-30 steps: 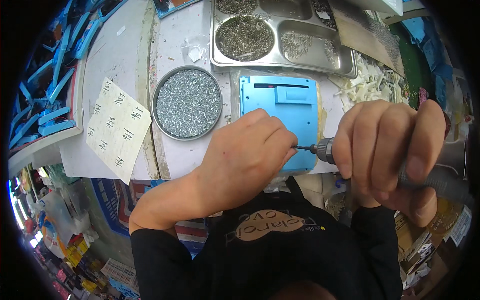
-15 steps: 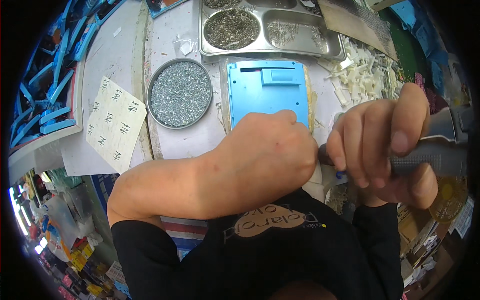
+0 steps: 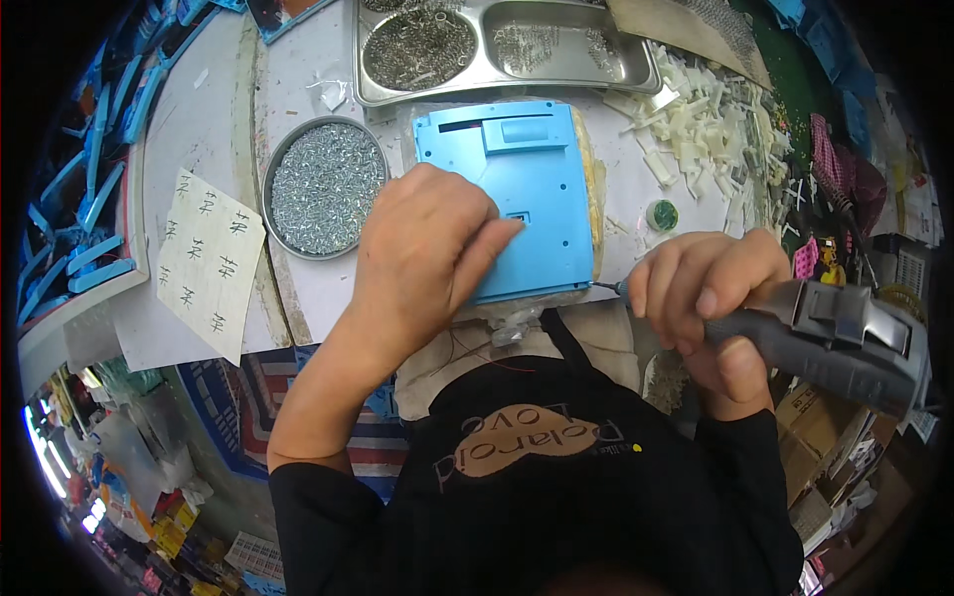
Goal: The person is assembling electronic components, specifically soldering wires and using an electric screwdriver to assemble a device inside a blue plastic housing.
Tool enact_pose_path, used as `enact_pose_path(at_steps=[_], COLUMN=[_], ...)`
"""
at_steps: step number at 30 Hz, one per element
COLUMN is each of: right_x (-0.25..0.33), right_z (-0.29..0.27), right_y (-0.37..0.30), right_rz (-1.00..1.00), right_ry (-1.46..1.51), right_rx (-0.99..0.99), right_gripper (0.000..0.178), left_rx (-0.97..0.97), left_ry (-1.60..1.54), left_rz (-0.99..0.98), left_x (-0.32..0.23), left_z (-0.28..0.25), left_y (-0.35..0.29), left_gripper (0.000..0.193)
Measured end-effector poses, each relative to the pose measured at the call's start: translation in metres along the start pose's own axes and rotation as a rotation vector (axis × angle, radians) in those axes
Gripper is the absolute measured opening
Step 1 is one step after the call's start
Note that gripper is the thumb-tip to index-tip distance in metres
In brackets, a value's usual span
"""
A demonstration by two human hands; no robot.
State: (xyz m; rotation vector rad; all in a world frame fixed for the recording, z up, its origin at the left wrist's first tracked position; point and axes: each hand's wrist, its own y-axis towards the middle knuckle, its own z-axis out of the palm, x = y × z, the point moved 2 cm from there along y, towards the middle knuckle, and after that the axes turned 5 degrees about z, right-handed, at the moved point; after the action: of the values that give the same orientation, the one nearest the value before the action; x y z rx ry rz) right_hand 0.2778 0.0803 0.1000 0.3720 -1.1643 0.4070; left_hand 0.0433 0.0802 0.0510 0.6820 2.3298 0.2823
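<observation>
A flat light-blue plastic case [image 3: 542,243] lies in front of me. Over its left side rests my left hand [image 3: 417,248], the fingers curled in and the thumb reaching across the case; what the curled fingers hold, if anything, is hidden. My right hand [image 3: 706,298] is wrapped round a grey electric screwdriver [image 3: 825,348], held nearly level. Its thin bit points left, with the tip at the lower right corner of the case. To the left of the case stands a round metal dish [image 3: 266,204] full of small silvery screws [image 3: 328,184].
Behind the case sits a steel compartment tray [image 3: 477,91] with small springs [image 3: 417,50]. White plastic parts [image 3: 686,119] are heaped at the right, near a small green-topped round piece [image 3: 662,215]. A handwritten paper sheet [image 3: 209,263] and a box of blue parts [image 3: 94,189] lie left.
My left hand has moved left, away from the front of the screwdriver, onto the case. The screwdriver has come lower, and its bit now shows at the case's corner. The view has shifted slightly.
</observation>
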Motion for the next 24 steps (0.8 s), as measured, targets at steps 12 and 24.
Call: enact_pose_path(at_steps=[12,24], right_x=[-0.010,-0.019], right_z=[-0.002,0.004], right_y=[0.025,0.060], right_rz=[-0.241,-0.253], right_ry=[-0.147,-0.190], right_rx=[0.347,0.355], right_gripper=[0.021,0.023], left_rx=[0.020,0.043], left_ry=[-0.086,-0.133], left_rz=[0.096,0.074], left_x=[0.010,0.013], left_z=[0.019,0.018], left_y=[-0.015,-0.014], left_gripper=[0.017,0.017])
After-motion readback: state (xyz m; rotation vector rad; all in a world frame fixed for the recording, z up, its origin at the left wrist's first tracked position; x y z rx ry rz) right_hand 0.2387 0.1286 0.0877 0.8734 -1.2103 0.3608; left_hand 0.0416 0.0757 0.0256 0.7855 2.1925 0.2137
